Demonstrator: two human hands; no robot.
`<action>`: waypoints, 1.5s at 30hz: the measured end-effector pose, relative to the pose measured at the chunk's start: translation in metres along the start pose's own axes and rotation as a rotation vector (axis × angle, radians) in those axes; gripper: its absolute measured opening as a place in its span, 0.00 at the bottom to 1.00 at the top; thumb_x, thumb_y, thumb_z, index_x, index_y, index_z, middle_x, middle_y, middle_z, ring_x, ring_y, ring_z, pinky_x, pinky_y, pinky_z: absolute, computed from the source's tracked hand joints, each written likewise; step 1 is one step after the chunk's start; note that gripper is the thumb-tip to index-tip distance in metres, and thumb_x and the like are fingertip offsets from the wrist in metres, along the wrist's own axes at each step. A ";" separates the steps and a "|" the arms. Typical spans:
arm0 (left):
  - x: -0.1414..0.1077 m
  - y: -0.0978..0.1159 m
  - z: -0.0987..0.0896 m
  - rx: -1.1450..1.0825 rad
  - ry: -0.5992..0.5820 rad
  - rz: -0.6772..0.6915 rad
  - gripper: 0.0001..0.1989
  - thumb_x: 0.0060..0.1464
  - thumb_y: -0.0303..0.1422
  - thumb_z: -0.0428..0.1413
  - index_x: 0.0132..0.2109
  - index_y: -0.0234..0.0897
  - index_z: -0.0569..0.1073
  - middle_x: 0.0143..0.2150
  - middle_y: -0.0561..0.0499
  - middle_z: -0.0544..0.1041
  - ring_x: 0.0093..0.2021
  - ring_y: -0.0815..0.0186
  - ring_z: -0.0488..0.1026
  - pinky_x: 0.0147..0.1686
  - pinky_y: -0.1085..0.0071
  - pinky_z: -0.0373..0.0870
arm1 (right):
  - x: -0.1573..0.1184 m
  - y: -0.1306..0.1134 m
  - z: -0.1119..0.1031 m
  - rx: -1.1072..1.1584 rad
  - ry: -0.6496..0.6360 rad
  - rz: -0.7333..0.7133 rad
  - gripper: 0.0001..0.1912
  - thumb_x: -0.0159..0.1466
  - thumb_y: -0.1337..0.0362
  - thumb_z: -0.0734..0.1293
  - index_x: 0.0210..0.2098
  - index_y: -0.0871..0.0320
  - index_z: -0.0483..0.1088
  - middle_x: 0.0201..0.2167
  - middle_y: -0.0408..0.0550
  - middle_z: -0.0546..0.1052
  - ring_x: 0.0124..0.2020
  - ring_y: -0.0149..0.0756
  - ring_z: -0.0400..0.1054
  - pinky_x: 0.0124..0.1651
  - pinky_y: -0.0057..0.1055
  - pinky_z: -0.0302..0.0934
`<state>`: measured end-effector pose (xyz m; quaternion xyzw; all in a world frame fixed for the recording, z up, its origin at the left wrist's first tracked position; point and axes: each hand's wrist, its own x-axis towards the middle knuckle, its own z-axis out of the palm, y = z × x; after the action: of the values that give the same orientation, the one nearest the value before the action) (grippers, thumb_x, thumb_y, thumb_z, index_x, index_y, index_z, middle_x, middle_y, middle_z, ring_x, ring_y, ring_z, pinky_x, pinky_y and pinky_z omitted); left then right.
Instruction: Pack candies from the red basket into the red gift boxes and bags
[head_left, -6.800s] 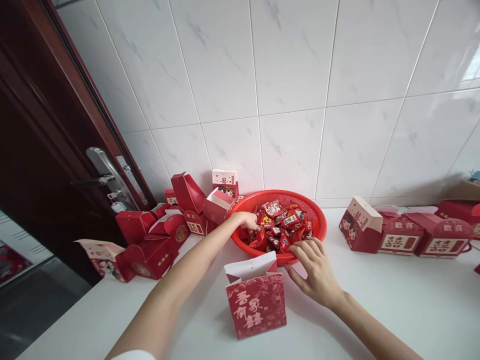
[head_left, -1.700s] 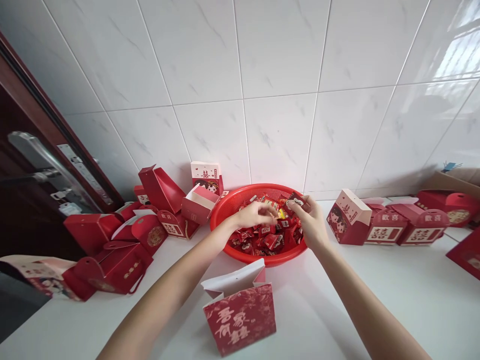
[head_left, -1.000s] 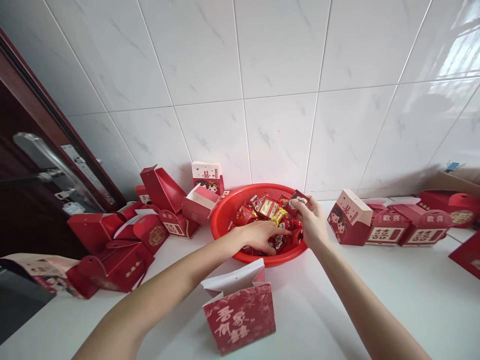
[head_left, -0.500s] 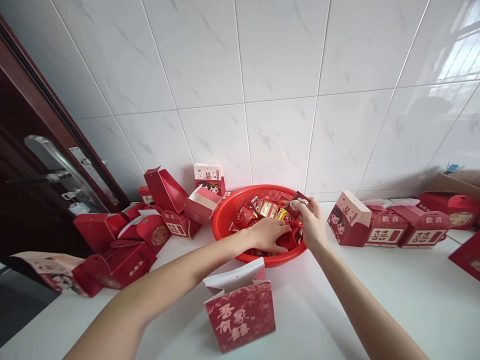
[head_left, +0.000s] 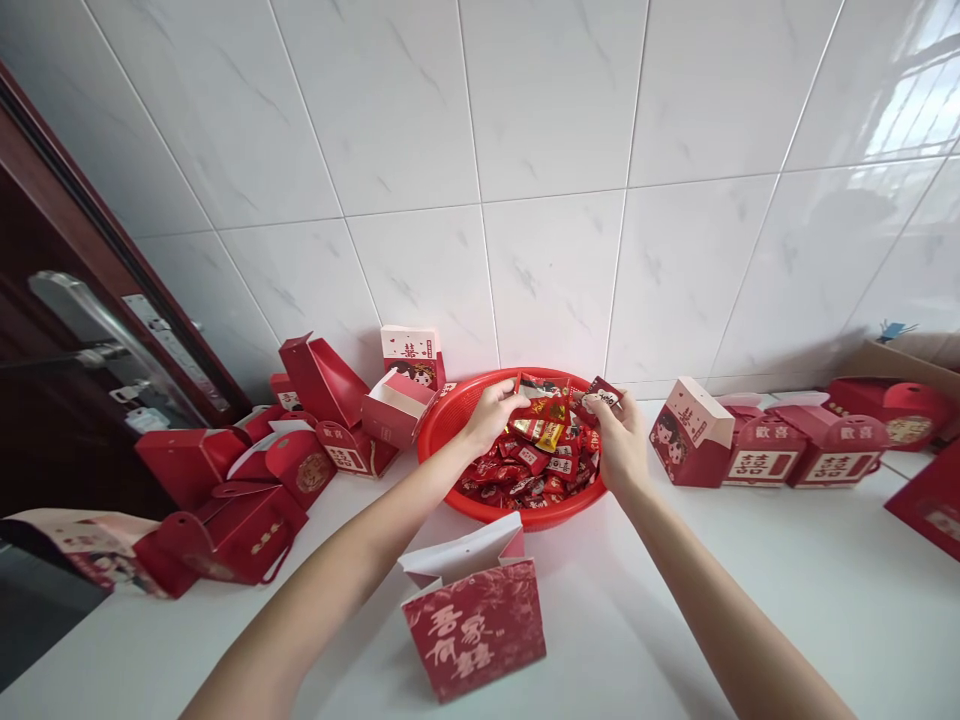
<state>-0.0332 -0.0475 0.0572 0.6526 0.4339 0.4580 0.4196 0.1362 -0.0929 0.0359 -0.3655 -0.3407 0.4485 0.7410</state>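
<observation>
A red plastic basket against the tiled wall holds many wrapped candies, mostly red with some gold. Above its far left part, my left hand is closed on a red candy packet with gold print. My right hand, at the basket's right rim, pinches a dark red candy packet with white lettering. The two packets are close together. In front of the basket stands an open-topped red gift box with pale pink characters on its face.
Several red gift boxes, some with open lids, crowd the left side by a dark door. More closed boxes line the wall at right, near a cardboard carton. All stand on a white tabletop.
My left hand has lifted out of the candies and moved up and left, now with a red packet in it. My right hand still holds its dark red packet at nearly the same spot.
</observation>
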 end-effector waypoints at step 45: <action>-0.009 -0.014 0.006 0.455 -0.807 -0.056 0.08 0.52 0.32 0.63 0.41 0.40 0.84 0.41 0.52 0.85 0.43 0.60 0.80 0.45 0.70 0.72 | 0.001 -0.002 -0.004 -0.113 -0.050 -0.057 0.17 0.51 0.52 0.76 0.28 0.54 0.67 0.24 0.38 0.70 0.28 0.33 0.65 0.34 0.33 0.63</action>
<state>-0.0320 -0.0530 0.0401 0.8422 0.3430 0.0488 0.4132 0.1412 -0.0934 0.0357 -0.3855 -0.3941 0.4163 0.7230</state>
